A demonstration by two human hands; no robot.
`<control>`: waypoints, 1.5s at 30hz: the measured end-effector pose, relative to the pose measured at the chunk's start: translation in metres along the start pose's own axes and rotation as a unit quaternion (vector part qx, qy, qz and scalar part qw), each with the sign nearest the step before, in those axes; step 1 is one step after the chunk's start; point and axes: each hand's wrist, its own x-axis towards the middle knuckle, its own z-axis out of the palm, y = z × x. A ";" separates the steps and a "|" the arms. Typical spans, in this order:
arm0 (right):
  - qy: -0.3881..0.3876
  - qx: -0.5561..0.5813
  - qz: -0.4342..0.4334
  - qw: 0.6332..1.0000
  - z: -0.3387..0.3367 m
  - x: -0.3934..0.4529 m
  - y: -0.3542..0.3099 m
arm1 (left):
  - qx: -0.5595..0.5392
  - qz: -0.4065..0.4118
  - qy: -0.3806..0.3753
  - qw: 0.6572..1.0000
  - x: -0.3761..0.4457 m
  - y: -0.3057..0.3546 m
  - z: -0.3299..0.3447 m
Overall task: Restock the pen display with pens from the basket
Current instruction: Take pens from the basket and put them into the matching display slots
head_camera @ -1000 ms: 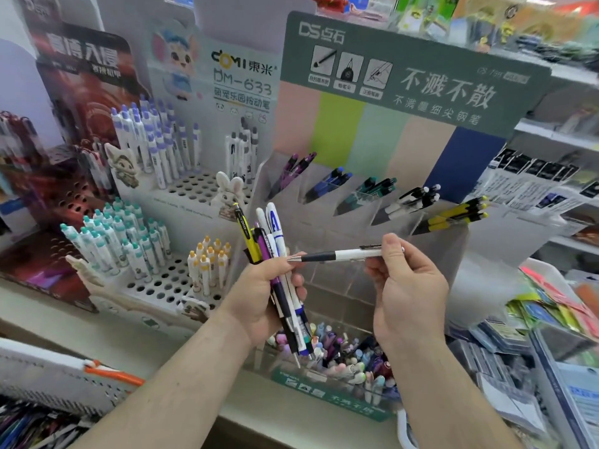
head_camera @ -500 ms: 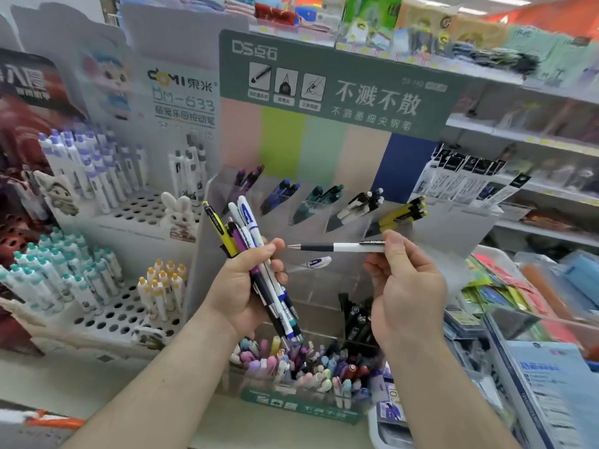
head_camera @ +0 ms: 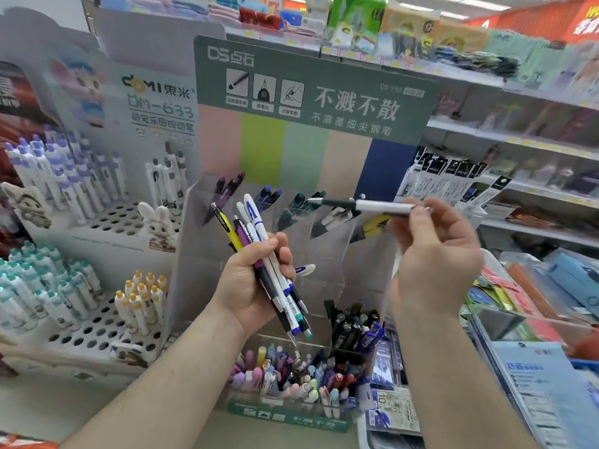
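White-barrelled black-grip pen lies sideways in right hand, pinched, just before clear acrylic pen display's slots (left hand grips mixed pen bundle).

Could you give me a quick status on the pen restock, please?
Left hand grips a bundle of pens. Right hand pinches one white pen at the clear display. Nothing blocking.

green header card: "DS", "不溅不散", "DS-738" | white display backing: "DOMI 東米", "DM-633"

A rabbit figurine stands beside blurred shelves.
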 end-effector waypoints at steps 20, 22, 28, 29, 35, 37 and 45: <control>-0.215 -0.453 -0.167 0.849 0.050 0.044 0.038 | 0.137 -0.004 0.056 0.989 -0.006 0.006 -0.003; -0.228 -0.485 -0.117 0.836 0.054 0.049 0.030 | 0.154 -0.009 0.054 0.987 -0.006 0.005 -0.006; -0.229 -0.525 -0.030 0.819 0.058 0.057 0.013 | 0.211 -0.018 0.024 0.977 -0.013 0.005 -0.008; -0.227 -0.527 -0.020 0.818 0.057 0.057 0.011 | 0.228 -0.020 0.018 0.973 -0.015 0.005 -0.009; -0.182 -0.446 -0.192 0.855 0.044 0.008 0.015 | 0.337 -0.035 -0.019 0.941 -0.022 0.007 -0.009; -0.270 -0.427 -0.078 0.859 0.044 -0.016 0.021 | 0.361 -0.047 -0.029 0.931 -0.024 0.007 -0.010; -0.263 -0.261 0.092 0.924 0.024 -0.033 0.036 | 0.255 -0.068 0.032 0.964 -0.034 0.005 -0.022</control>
